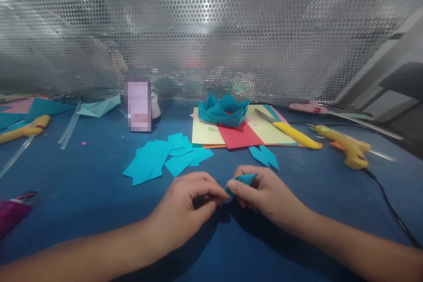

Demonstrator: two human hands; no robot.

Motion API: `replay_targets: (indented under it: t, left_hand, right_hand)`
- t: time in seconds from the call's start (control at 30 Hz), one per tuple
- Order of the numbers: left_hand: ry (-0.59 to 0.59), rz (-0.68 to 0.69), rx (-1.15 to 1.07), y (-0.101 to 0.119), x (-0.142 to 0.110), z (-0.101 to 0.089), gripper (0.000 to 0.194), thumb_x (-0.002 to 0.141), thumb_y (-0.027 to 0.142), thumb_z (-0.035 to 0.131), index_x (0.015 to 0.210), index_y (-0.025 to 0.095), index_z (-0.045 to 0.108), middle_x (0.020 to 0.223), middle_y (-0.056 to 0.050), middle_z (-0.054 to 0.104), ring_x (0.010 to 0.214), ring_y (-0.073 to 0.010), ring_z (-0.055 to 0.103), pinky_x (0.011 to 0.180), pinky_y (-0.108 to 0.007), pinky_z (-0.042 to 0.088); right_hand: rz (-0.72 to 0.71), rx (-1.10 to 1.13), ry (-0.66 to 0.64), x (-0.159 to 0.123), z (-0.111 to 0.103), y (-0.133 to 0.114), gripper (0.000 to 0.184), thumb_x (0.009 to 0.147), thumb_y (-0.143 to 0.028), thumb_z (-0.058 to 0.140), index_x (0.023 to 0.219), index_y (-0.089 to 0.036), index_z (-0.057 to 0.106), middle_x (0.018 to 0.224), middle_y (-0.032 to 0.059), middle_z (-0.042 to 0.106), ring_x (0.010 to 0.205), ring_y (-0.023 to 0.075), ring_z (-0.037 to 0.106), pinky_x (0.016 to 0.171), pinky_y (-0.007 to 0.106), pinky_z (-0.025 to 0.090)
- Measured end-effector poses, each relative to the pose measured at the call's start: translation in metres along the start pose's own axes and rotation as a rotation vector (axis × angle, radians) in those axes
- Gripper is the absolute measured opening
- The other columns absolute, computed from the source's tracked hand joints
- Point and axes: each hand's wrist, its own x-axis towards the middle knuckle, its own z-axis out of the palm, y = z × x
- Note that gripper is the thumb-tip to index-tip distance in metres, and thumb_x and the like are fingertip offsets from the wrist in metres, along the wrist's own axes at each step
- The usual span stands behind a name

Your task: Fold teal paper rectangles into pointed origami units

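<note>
A small folded piece of blue paper [245, 179] is pinched between the thumb and fingers of my right hand [261, 191]. At its lower left end, the fingertips of my left hand [193, 200] close together on the edge of the same paper. Just beyond my left hand lies a loose pile of cut blue paper pieces [150, 161]. Past my right hand are a couple of folded blue pieces [264, 156]. Farther back, a blue folded-paper ring with pointed tips [224, 112] rests on stacked coloured sheets [206, 134].
A yellow utility knife [294, 134] lies across the sheets, blade out. To the right is a yellow glue gun [346, 143] with a black cord. A blurred-out phone-like panel [139, 105] stands at back left. Behind everything rises a perforated metal screen [205, 22].
</note>
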Motion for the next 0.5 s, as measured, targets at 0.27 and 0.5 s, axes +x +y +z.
replay_targets:
  t: [0.27,0.5]
  left_hand:
    - [-0.004,0.06,0.065,0.0011,-0.0011,0.0001,0.024,0.082,0.005,0.056,0.091,0.019,0.074,0.081,-0.003,0.066,0.074,-0.0127,0.062,0.068,-0.022,0.048]
    - [0.007,-0.087,-0.062,0.0048,0.0002,0.0016,0.021,0.081,0.009,0.056,0.087,0.02,0.074,0.082,-0.003,0.065,0.075,-0.0145,0.062,0.07,-0.026,0.049]
  right_hand:
    - [0.0,0.013,0.007,-0.0012,-0.0013,-0.001,0.037,0.069,-0.051,0.071,0.061,-0.019,0.054,0.042,-0.006,0.048,0.039,0.007,0.038,0.039,0.02,0.026]
    - [0.007,0.08,0.004,-0.0021,-0.0016,-0.0011,0.047,0.078,-0.058,0.06,0.056,-0.017,0.054,0.045,-0.0019,0.054,0.039,0.0062,0.039,0.041,0.019,0.03]
